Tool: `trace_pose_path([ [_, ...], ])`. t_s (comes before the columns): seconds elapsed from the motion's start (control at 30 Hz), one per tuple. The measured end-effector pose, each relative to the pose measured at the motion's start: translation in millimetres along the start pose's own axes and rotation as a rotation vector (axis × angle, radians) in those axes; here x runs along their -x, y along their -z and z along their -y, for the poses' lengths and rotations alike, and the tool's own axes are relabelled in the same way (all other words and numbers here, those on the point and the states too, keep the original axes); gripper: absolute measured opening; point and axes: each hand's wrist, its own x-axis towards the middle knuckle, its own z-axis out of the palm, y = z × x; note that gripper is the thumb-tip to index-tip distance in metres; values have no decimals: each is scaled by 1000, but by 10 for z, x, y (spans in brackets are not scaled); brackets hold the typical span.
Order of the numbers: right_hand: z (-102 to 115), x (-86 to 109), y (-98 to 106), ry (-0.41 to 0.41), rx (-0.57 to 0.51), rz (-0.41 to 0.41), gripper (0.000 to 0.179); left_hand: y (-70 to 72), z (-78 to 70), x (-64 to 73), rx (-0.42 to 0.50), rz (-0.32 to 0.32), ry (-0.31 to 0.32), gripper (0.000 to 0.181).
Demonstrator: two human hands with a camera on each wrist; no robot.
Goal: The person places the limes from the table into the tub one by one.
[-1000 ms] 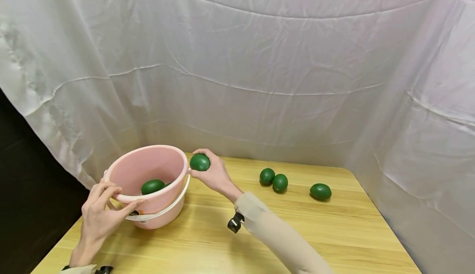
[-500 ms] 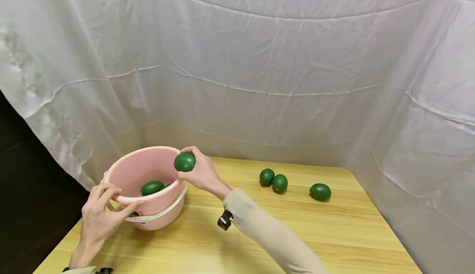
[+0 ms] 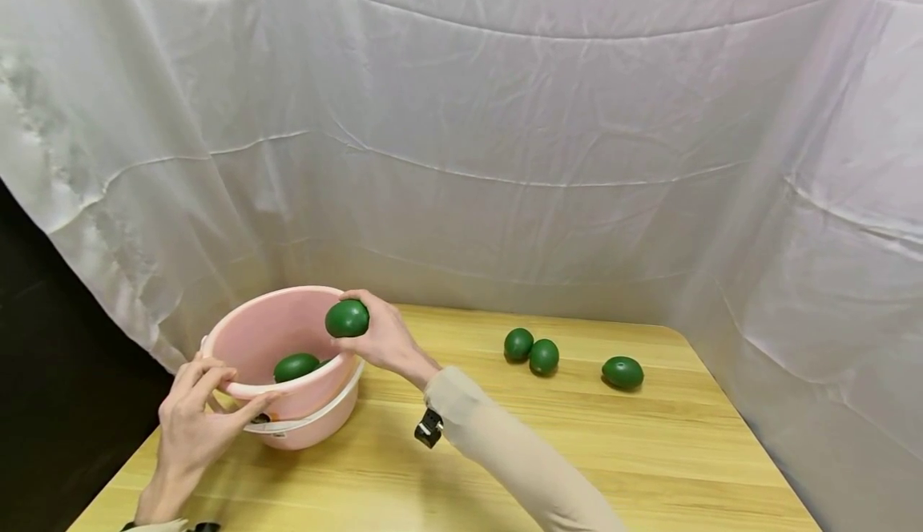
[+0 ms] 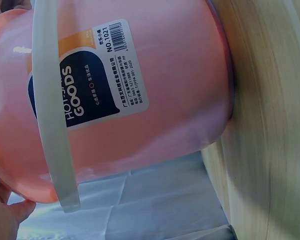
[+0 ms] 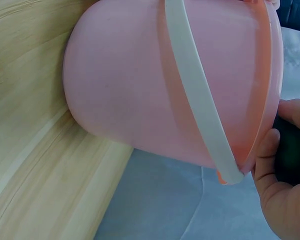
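A pink bucket [image 3: 313,396] with a white handle [image 5: 195,85] stands at the left of the table. My left hand [image 3: 191,412] grips its near-left rim, fingers over the edge and thumb on the outer wall. My right hand [image 3: 385,340] holds a dark green avocado [image 3: 348,318] over the bucket's right rim, thumb and fingers around the fruit. Inside the bucket lies another avocado [image 3: 296,367], with part of a further green one showing behind the near rim. The left wrist view shows a printed label [image 4: 92,75] on the bucket's side.
Two avocados lie side by side, one [image 3: 518,344] and its neighbour [image 3: 544,356], toward the back right of the wooden table [image 3: 649,452]. A third avocado [image 3: 622,372] lies farther right. Behind the table hangs a pale grey curtain [image 3: 469,115].
My right hand has moved left with the avocado, from outside the bucket's right rim to above it. The left hand has stayed on the rim.
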Motion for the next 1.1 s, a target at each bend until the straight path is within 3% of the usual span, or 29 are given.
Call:
trace_pose_path([
  [0.27, 7, 7, 0, 12, 22, 14, 66, 9, -51, -27, -10, 4, -3, 79],
  [0.6, 9, 25, 0, 3, -49, 46, 65, 3, -6, -10, -42, 7, -15, 79],
  [0.83, 1, 61, 4, 28, -26, 31, 56, 7, 1, -3, -41, 7, -21, 77],
  [1.1, -87, 125, 9, 64, -167, -43, 38, 6, -16, -21, -24, 5, -21, 79],
])
